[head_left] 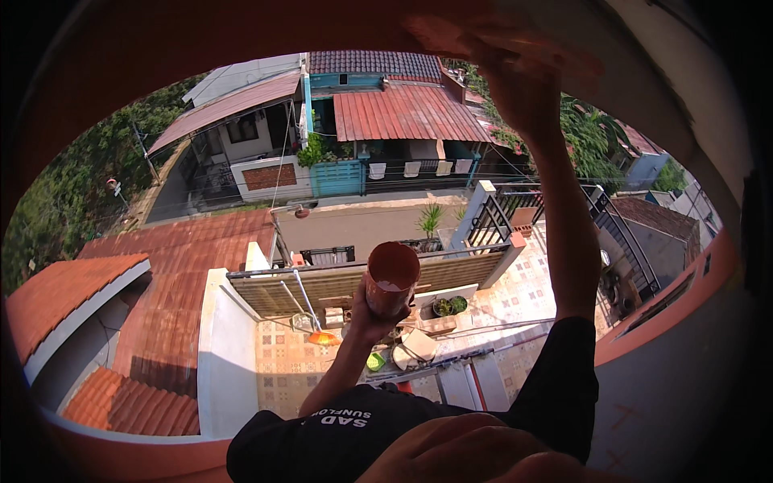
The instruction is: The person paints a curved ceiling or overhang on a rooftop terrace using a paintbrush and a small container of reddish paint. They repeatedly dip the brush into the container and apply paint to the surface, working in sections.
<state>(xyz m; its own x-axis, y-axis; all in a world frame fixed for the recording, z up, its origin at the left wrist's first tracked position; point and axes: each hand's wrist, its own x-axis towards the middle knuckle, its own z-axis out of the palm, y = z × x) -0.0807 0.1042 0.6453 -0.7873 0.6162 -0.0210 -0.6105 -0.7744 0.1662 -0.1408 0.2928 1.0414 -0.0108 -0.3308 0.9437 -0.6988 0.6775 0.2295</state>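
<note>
My left hand [375,322] is wrapped round an upright paint can [392,291], held out in front of my chest. The can's inside is coated orange-brown, and a pale patch shows low within it. Overhead on the right, my right hand [519,88] reaches up to the underside of a reddish-brown overhang [322,30]. Its fingers look closed, but shade hides what they hold, if anything. Around that hand the overhang has wet-looking, lighter orange patches [439,36].
Far below lies a tiled yard [278,366] with a slatted fence [322,294], potted plants [449,306] and an orange broom [324,338]. Rusty roofing [165,338] is at the left. A salmon-coloured ledge [145,459] curves along the bottom left, and a grey wall [668,386] stands at right.
</note>
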